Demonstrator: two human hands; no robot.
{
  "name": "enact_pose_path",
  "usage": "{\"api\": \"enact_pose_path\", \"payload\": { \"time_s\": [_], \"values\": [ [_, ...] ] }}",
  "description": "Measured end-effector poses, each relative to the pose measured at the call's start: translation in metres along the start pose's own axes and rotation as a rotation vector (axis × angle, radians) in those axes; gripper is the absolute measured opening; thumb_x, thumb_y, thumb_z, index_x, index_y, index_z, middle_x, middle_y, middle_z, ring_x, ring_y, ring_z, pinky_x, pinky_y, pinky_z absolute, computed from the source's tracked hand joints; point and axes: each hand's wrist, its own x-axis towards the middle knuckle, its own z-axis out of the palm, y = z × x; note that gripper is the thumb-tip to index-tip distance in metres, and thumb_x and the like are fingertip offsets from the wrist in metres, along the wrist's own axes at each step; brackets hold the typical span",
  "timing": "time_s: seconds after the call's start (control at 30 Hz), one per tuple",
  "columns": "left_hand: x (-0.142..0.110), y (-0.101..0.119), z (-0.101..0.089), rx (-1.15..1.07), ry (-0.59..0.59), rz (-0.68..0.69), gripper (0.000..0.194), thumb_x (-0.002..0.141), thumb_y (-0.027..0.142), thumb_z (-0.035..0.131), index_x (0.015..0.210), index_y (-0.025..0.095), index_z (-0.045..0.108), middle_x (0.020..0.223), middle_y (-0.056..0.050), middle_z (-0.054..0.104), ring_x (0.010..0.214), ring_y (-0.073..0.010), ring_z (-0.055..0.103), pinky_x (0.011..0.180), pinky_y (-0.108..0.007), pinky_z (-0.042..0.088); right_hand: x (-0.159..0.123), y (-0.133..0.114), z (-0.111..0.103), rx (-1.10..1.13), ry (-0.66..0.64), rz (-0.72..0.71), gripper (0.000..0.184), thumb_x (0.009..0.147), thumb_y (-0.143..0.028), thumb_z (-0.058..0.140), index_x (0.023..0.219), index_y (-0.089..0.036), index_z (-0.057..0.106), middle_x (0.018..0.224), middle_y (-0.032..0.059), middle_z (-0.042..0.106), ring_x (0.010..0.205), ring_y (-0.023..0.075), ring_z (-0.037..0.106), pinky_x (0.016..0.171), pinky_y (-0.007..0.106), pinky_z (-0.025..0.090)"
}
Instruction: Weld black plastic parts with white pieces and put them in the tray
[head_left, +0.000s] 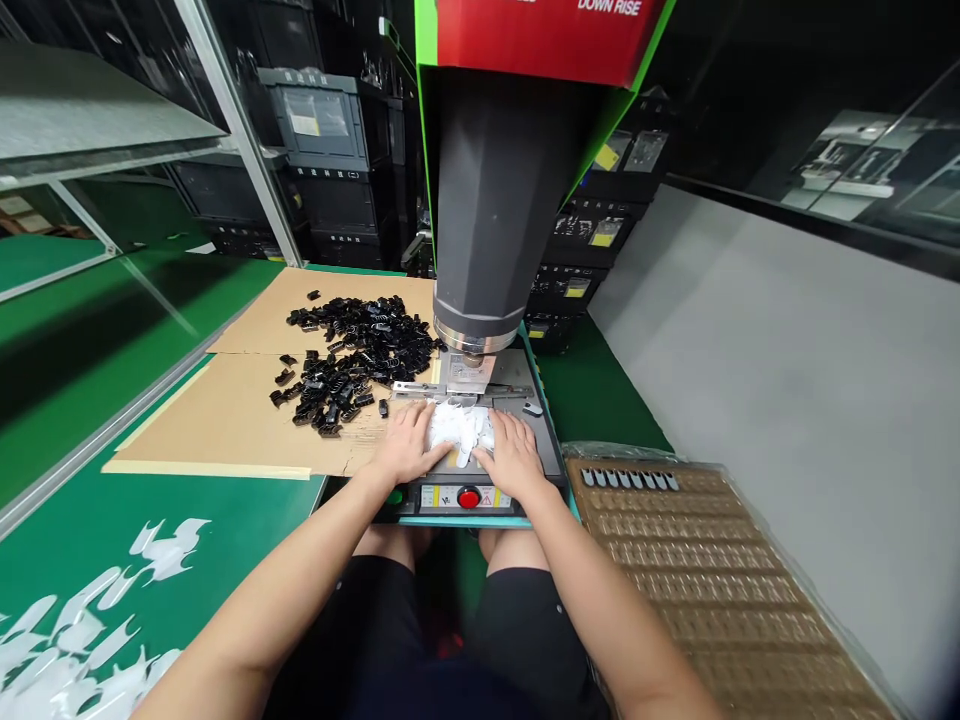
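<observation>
Thin white cut-out pieces (460, 428) lie in a loose heap on the machine's grey base plate (546, 440). My left hand (407, 440) rests along the heap's left side, palm down with fingers stretched out. On the opposite side my right hand (514, 452) lies the same way, fingers forward and thumb pointing inward. Both hands touch the heap's edges, and neither is closed round a piece. Just behind the heap stands a metal fixture (420, 389) beneath the press head (480, 330). A small dark part (532, 409) lies right of my right fingers.
Many small black plastic parts (367, 350) are piled on cardboard (247, 400) at left. More white pieces (82, 640) lie on the green table. A red button (469, 497) sits on the machine's front. At right, a clear-covered tray (675, 560) holds a row of grey-black parts (630, 480).
</observation>
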Motion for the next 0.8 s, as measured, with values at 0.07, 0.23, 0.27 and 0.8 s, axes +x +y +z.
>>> {"api": "enact_pose_path", "payload": {
  "time_s": [0.07,0.23,0.27,0.8],
  "values": [
    [0.0,0.007,0.004,0.006,0.018,-0.017,0.088,0.097,0.073,0.054,0.16,0.012,0.044,0.161,-0.024,0.048,0.15,-0.0414,0.042,0.127,-0.058,0.031,0.004,-0.007,-0.002,-0.006,-0.032,0.016,0.081,0.103,-0.053,0.052,0.169,-0.012,0.029,0.169,0.0194,0.041,0.157,0.037,0.033,0.132,0.057,0.016],
    [0.005,0.02,0.011,-0.01,0.049,-0.081,0.089,0.096,0.071,0.056,0.159,0.009,0.045,0.16,-0.027,0.047,0.148,-0.0452,0.043,0.123,-0.061,0.032,0.01,-0.015,-0.001,0.036,-0.047,0.035,0.079,0.103,-0.051,0.051,0.169,-0.012,0.03,0.168,0.0192,0.042,0.158,0.0386,0.032,0.132,0.059,0.015],
    [0.005,0.022,0.012,-0.021,0.057,-0.086,0.089,0.096,0.07,0.057,0.159,0.009,0.045,0.16,-0.027,0.047,0.147,-0.0456,0.044,0.123,-0.062,0.033,0.01,-0.015,0.0,0.049,-0.032,0.035,0.079,0.103,-0.051,0.052,0.168,-0.011,0.03,0.167,0.0195,0.043,0.157,0.0386,0.032,0.132,0.059,0.016],
    [0.039,0.004,-0.014,-0.202,0.224,-0.037,0.055,0.099,0.051,0.064,0.144,0.02,0.059,0.148,-0.017,0.06,0.147,-0.0358,0.047,0.125,-0.054,0.036,0.041,0.01,-0.001,0.361,0.273,0.096,0.052,0.1,-0.034,0.058,0.149,-0.017,0.056,0.147,0.0176,0.062,0.136,0.0339,0.055,0.117,0.051,0.046]
  ]
}}
